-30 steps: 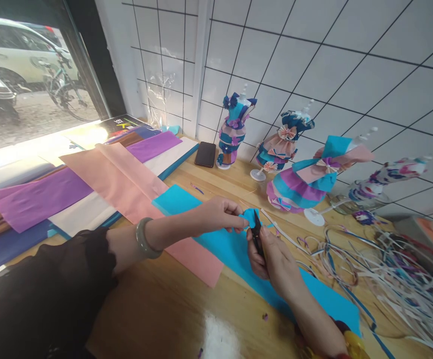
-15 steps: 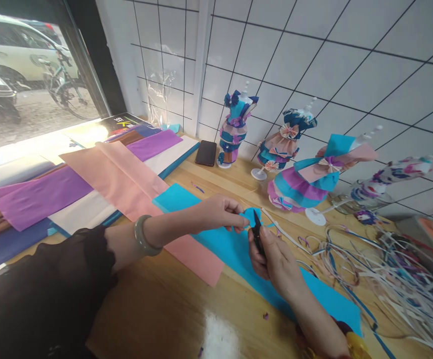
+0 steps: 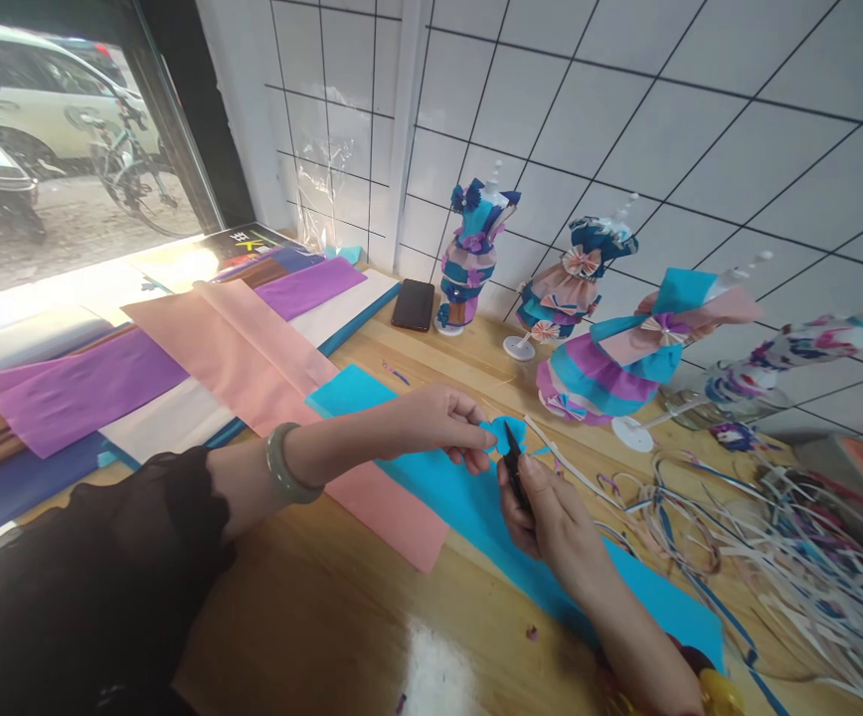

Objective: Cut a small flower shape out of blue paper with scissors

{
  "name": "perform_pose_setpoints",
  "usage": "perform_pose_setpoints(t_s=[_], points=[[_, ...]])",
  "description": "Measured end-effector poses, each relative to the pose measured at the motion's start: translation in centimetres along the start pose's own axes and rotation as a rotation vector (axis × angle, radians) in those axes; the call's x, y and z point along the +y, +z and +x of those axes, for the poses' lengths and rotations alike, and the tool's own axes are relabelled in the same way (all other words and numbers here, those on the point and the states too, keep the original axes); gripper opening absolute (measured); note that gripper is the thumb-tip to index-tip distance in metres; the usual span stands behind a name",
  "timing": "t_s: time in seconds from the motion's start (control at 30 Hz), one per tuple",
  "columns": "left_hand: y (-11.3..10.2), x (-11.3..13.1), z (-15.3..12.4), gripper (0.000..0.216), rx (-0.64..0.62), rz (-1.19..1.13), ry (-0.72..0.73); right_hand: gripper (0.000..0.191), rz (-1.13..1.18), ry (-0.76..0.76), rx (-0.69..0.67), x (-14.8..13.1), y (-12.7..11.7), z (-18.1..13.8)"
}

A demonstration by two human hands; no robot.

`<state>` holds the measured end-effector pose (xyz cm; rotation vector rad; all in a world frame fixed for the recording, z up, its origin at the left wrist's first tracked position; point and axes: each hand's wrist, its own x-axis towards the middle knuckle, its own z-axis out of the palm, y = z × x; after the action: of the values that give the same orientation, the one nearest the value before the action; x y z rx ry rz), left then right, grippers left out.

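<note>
Between the fingertips of my left hand (image 3: pixel 455 430) is a small blue piece of crepe paper (image 3: pixel 504 434). My right hand (image 3: pixel 555 512) grips black scissors (image 3: pixel 515 467), whose blades lie against that small piece. Part of the scissors' handles is hidden by my fingers. Under both hands runs a long blue crepe paper strip (image 3: pixel 468 492) across the table. A pink crepe paper sheet (image 3: pixel 394 517) extends out from beneath my left forearm.
Purple paper (image 3: pixel 92 393) and other coloured sheets are stacked at left. Several small dress forms, one a striped dress form (image 3: pixel 596 368), stand along the tiled wall. A phone (image 3: pixel 413 304) lies behind my hands. Tangled ribbons (image 3: pixel 796 567) spread over the right side.
The scissors' blades have shifted slightly relative to the small blue piece, and more of its surface shows. Both hands stay nearly in place; the view has moved a little.
</note>
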<state>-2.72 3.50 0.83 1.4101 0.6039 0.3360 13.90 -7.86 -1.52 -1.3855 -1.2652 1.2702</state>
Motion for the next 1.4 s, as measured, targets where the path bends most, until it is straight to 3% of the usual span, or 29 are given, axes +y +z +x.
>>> perform_pose_setpoints(t_s=[1.4], points=[[-0.52, 0.12, -0.04, 0.018, -0.003, 0.124, 0.077, 0.046, -0.147, 0.001, -0.083, -0.60, -0.89, 0.04]])
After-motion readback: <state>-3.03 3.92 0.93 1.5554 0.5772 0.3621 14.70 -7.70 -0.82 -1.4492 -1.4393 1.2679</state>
